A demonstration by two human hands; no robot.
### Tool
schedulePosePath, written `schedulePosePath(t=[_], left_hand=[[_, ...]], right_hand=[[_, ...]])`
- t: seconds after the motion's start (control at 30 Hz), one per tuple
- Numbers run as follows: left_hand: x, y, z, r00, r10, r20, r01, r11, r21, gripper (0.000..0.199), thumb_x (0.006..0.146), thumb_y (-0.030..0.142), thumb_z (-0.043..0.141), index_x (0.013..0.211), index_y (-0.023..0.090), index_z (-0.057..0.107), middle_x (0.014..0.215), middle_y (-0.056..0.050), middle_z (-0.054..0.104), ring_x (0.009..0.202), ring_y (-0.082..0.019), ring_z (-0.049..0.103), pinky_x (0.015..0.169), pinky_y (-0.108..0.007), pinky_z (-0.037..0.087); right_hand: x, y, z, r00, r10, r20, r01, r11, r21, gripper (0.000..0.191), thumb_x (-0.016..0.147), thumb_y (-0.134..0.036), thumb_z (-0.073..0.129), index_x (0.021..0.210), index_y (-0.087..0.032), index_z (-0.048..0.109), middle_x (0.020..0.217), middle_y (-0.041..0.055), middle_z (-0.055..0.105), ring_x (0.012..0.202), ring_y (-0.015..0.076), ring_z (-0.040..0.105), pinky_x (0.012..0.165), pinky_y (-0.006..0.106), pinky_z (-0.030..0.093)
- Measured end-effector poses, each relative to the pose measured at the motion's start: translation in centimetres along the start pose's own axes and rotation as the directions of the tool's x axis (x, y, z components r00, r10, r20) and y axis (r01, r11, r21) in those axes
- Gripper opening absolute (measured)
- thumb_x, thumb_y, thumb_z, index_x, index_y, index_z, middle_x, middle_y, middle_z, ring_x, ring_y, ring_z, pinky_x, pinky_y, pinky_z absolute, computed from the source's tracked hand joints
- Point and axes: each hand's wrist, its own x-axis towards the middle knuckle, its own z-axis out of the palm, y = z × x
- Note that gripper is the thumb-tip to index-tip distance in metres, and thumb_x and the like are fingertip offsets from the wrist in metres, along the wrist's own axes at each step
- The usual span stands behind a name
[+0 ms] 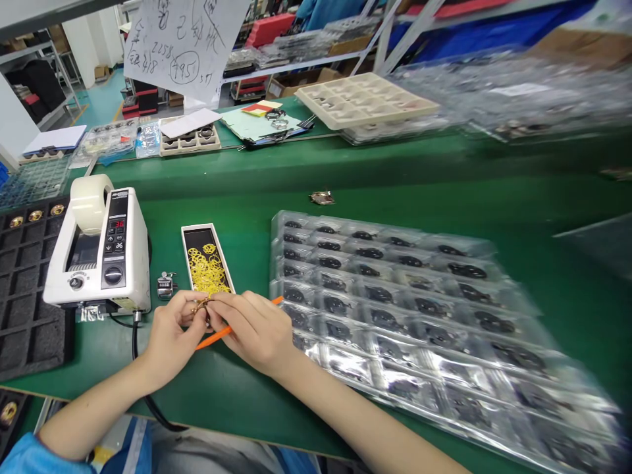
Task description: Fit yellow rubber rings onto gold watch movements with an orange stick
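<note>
My left hand (170,336) is closed, its fingertips pinching a small gold-brown part (201,304) whose exact kind is mostly hidden by the fingers. Against the same part rest the fingertips of my right hand (261,329), which also grips a thin orange stick (213,338) slanting through the fingers. Just beyond both hands lies a narrow white-edged box (222,249) with a dark bottom. Many yellow rings (207,266) are heaped in it. A small metal tally counter (166,286) stands to the left of the box.
A white tape dispenser (133,243) stands at left, beside a black compartment tray (24,289). Clear plastic trays (365,355) of dark parts spread across the right. A small metallic piece (322,197) lies farther back. Behind are a beige tray (368,99) and a hanging handwritten sheet (182,46).
</note>
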Motion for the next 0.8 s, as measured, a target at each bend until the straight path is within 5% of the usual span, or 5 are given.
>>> schedulePosePath(t=[0.17,0.47,0.6,0.7,0.8], left_hand=[[0.0,-0.1,0.1,1.0,-0.025,-0.008,0.025,0.999,-0.021,0.016,0.081,0.023,0.062,0.095,0.016,0.057,0.069,0.001,0.07,0.064,-0.011,0.066,0.065,-0.02,0.052],[0.3,0.1,0.2,0.996,-0.089,-0.016,0.087,0.99,-0.112,0.022,0.077,0.028,0.069,0.09,0.017,0.056,0.063,0.004,0.066,0.059,-0.009,0.061,0.06,-0.018,0.047],[1.0,0.1,-0.3,0.983,-0.181,-0.023,0.173,0.963,-0.205,0.032,0.068,0.035,0.077,0.078,0.016,0.053,0.057,0.004,0.064,0.052,-0.009,0.059,0.057,-0.02,0.047],[1.4,0.5,-0.8,0.973,-0.23,-0.011,0.219,0.942,-0.252,0.034,0.064,0.037,0.08,0.071,0.014,0.056,0.059,0.001,0.066,0.053,-0.01,0.06,0.057,-0.021,0.047],[1.4,1.1,-1.1,0.961,-0.27,0.051,0.274,0.921,-0.278,0.034,0.06,0.035,0.083,0.07,0.014,0.058,0.061,-0.001,0.067,0.057,-0.014,0.066,0.058,-0.022,0.049]], right_hand=[[-0.2,0.2,0.0,0.999,-0.049,0.021,0.049,0.999,-0.022,0.01,0.091,-0.01,0.049,0.096,-0.013,0.058,0.08,0.0101,0.071,0.065,0.0179,0.055,0.057,0.03,0.042],[0.2,-0.4,0.2,0.997,0.081,0.007,-0.081,0.996,0.042,0.01,0.09,-0.009,0.051,0.093,-0.018,0.054,0.078,0.0072,0.069,0.066,0.0171,0.057,0.059,0.028,0.045],[0.5,0.0,-0.5,0.982,0.185,0.041,-0.189,0.954,0.234,0.012,0.087,-0.01,0.057,0.093,-0.019,0.053,0.081,0.0059,0.066,0.073,0.0175,0.059,0.062,0.028,0.047],[1.1,0.7,-1.6,0.912,0.376,0.167,-0.409,0.794,0.45,0.004,0.09,-0.018,0.055,0.089,-0.021,0.054,0.08,0.0036,0.061,0.071,0.016,0.057,0.059,0.026,0.045],[1.8,1.5,-2.4,0.782,0.414,0.465,-0.62,0.591,0.517,0.015,0.094,-0.022,0.047,0.082,-0.021,0.055,0.072,0.0001,0.058,0.058,0.0124,0.05,0.05,0.023,0.038]])
